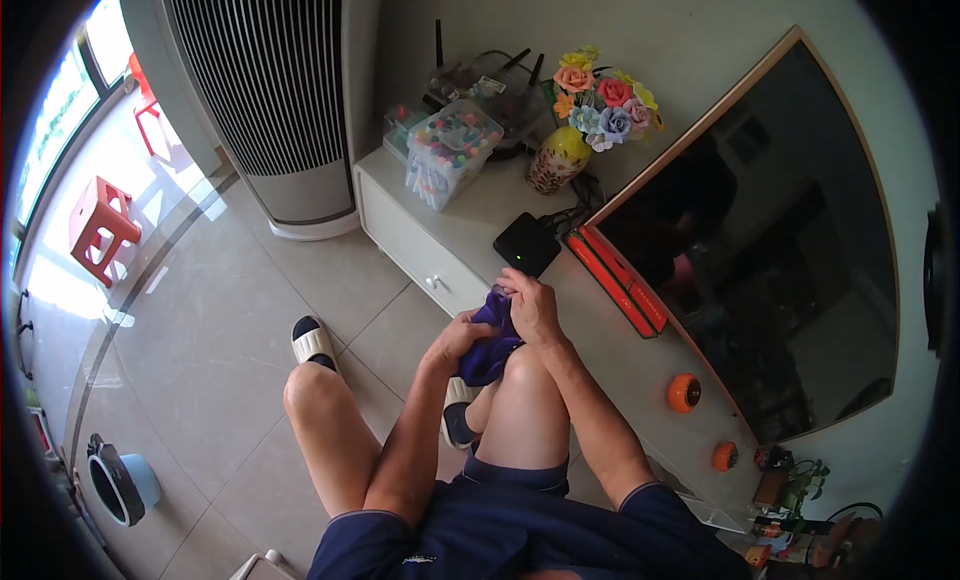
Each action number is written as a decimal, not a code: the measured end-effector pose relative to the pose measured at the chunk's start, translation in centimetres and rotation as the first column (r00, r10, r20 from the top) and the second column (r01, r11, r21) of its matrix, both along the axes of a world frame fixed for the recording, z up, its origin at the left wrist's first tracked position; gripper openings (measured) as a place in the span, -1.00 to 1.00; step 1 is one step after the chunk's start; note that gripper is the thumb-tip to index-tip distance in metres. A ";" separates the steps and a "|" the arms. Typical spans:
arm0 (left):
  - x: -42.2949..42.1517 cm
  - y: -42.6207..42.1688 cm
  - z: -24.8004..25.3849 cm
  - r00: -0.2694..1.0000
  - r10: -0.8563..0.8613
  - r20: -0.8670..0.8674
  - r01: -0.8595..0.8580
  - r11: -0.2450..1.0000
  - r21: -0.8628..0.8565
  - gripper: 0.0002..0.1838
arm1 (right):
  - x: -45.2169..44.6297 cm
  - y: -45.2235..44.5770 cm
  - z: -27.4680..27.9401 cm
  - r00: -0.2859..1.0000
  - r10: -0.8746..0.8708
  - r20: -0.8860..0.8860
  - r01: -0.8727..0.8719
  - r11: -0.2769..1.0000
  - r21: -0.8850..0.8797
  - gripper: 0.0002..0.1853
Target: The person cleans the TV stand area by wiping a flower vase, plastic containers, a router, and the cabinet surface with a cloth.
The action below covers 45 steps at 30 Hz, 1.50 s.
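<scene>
A crumpled purple cloth is held between my two hands, just above my right knee and beside the white cabinet. My left hand grips its left side, with the fingers partly hidden in the folds. At its upper right edge, my right hand holds the cloth with bent fingers. Just beyond the hands, a black box with a small green light lies on the cabinet top.
Marker boxes, a flower vase, a router, a red box and orange round objects stand near a large screen. Left are an air conditioner, a red stool and a bin.
</scene>
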<state>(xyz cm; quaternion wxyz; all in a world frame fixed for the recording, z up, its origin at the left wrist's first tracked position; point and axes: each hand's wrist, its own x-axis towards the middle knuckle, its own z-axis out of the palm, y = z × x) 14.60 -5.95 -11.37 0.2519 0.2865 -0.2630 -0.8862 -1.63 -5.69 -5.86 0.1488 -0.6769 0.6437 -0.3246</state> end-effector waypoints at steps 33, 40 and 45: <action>7.4 -2.4 10.1 0.944 0.263 0.198 -0.211 0.945 -0.249 0.02 | 9.0 -0.7 1.1 0.863 0.263 0.431 -0.270 0.962 -0.045 -0.34; 10.1 -1.9 12.9 0.891 0.221 0.397 -0.049 0.916 -0.399 -0.20 | 4.3 -4.8 5.8 0.607 -0.179 0.774 -0.002 0.974 0.226 -0.62; 11.3 -2.0 10.6 0.730 0.420 0.540 0.062 0.746 -0.664 -0.49 | -1.7 -13.0 7.7 0.729 -0.280 0.625 0.087 0.943 0.321 -0.48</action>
